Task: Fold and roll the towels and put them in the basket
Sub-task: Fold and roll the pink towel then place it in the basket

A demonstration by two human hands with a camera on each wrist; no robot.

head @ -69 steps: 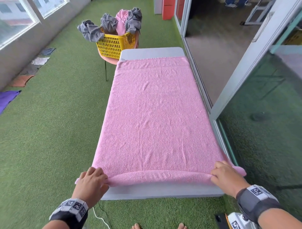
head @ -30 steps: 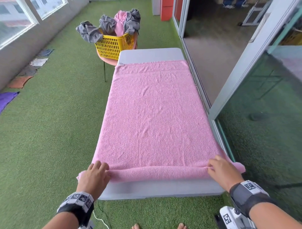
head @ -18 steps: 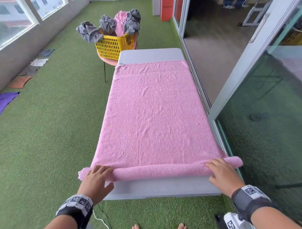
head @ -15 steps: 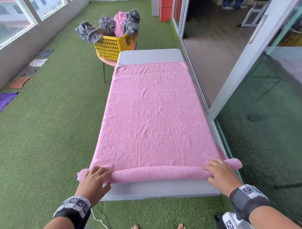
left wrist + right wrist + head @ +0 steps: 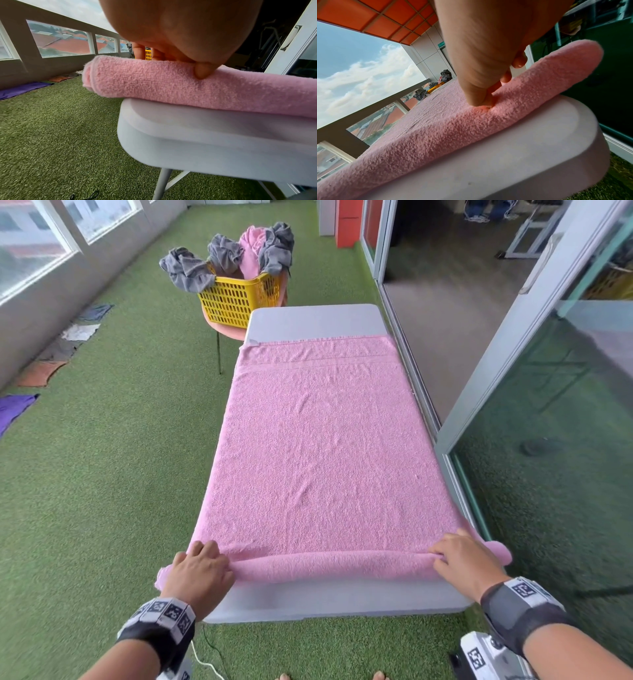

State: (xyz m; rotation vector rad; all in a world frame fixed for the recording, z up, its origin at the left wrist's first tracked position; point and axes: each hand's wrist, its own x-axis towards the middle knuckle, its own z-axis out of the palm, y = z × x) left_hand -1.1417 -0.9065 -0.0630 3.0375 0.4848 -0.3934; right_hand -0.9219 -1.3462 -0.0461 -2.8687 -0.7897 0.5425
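You've got fuzzy green artificial turf (image 5: 102, 474) all around you, short and nubby. Stretching straight out ahead of your hands is the long, smooth grey plastic table (image 5: 315, 320) with rounded corners, and the pink towel (image 5: 322, 446) covers nearly all of it: thick looped terry, a bit wrinkled, with a flat woven band near the far end. The near edge is already a soft tube, a tight little roll running hand to hand, each end poking out just past the table's sides.

Your left hand (image 5: 197, 571) sits on the roll's left end, fingers curled over the top and thumb (image 5: 202, 70) dug into the near side of the pile. Your right hand (image 5: 464, 563) grips the right end the same way, fingertips (image 5: 481, 100) pinching down into the terry so it dents.

Way beyond your left hand, off the table's far corner, there's the yellow plastic basket (image 5: 239, 299) with slotted lattice walls, sitting on a pink round-edged stool (image 5: 226, 328), with crumpled grey towels (image 5: 188, 272) and another pink one slung over its rim.
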